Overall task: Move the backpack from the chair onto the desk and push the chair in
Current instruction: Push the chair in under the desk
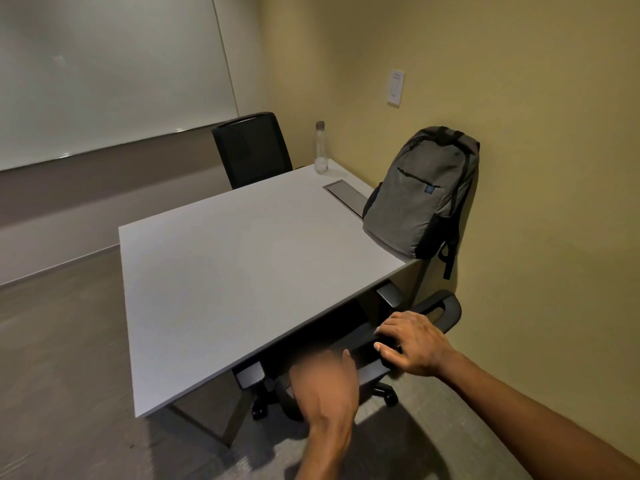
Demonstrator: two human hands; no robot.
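Observation:
The grey backpack point(420, 192) stands upright on the white desk point(242, 258), at its right edge, leaning on the yellow wall. The black office chair point(436, 308) is tucked under the desk's near side, with only its backrest top, armrests and wheels showing. My right hand point(412, 342) rests on top of the chair's backrest, fingers curled over it. My left hand point(325, 379) is blurred, in front of the chair's back just under the desk edge; whether it touches the chair is unclear.
A clear water bottle point(321, 148) stands at the desk's far corner, beside a grey cable hatch point(346, 195). A second black chair point(251, 150) sits at the far side. A whiteboard point(104, 74) covers the left wall. Grey carpet lies to the left.

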